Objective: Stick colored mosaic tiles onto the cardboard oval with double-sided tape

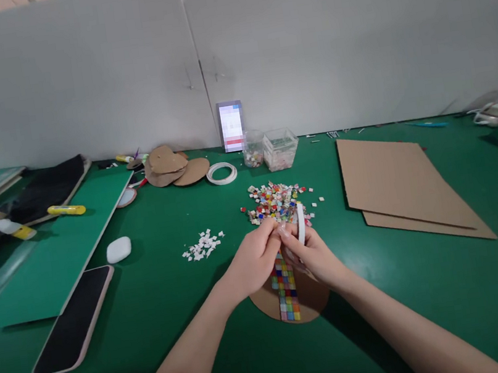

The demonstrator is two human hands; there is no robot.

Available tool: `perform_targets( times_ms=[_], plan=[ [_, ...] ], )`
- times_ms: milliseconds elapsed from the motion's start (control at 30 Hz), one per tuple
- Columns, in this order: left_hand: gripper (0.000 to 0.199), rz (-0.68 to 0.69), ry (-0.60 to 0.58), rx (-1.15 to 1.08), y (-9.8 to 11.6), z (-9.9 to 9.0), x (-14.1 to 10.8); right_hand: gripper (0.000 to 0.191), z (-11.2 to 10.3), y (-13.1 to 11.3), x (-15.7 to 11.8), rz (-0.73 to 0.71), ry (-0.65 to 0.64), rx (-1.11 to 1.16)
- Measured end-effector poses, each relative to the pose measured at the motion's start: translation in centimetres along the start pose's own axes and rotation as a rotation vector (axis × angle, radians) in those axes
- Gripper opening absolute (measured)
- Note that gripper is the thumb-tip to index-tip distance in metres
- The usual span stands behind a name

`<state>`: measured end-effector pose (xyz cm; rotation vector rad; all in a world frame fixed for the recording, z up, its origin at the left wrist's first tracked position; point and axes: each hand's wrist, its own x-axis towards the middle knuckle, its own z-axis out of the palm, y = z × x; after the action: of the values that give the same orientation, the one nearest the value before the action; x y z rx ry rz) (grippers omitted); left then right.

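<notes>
My right hand (311,254) is closed around a narrow white curved band (301,223) that looks like the edge of a tape roll. Its fingertips meet those of my left hand (256,259), which is closed in a pinch; whatever lies between them is hidden. Both hands are above a round cardboard disc (314,303). Rows of coloured mosaic tiles (288,296) run down the disc in a strip, its upper end covered by my hands. Just beyond my fingers lies a heap of loose mixed-colour tiles (274,198).
White chips (202,245) lie left of the hands. Behind are a white ring (222,173), cardboard discs (166,166), a clear box (281,149) and an upright phone (231,125). Cardboard sheets (393,183) lie right; a dark phone (75,321) and white case (119,249) left.
</notes>
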<state>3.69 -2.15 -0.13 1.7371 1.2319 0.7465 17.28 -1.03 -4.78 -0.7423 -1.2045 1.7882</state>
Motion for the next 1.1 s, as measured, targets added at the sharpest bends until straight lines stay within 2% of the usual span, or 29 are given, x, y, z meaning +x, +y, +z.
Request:
perform_targets(
  times_ms=[167, 400, 467, 533, 633, 700, 833, 1100],
  plan=[
    [0.026, -0.027, 0.009, 0.049, -0.3, -0.6, -0.2, 0.043, -0.3, -0.2, 0.1, 0.027, -0.025, -0.096],
    [0.03, -0.209, -0.016, -0.048, -2.0, -0.4, -3.0, 0.049, 0.2, 0.0, 0.2, -0.103, -0.05, -0.438],
    [0.031, -0.245, -0.022, -0.09, -2.3, -0.5, -4.0, 0.05, 0.2, 0.1, 0.2, -0.111, -0.006, -0.543],
    [0.032, -0.269, -0.076, -0.055, -2.4, -0.4, -4.6, 0.05, -0.1, 0.2, 0.2, -0.134, 0.058, -0.664],
    [0.032, -0.174, -0.184, 0.165, -2.8, 0.0, -5.0, 0.048, -0.8, 0.5, 0.4, -0.205, 0.124, -0.876],
    [0.029, -0.069, -0.199, 0.337, -3.2, 0.5, -5.1, 0.047, -1.2, 1.0, 0.6, -0.246, 0.133, -0.994],
    [0.026, -0.015, -0.172, 0.492, -3.9, 1.4, -5.2, 0.046, -1.8, 2.0, 1.1, -0.26, 0.147, -1.028],
    [0.025, -0.117, 0.008, 0.585, -4.3, 3.3, -5.5, 0.045, -1.8, 2.3, 1.3, -0.263, 0.134, -1.033]
  ],
)
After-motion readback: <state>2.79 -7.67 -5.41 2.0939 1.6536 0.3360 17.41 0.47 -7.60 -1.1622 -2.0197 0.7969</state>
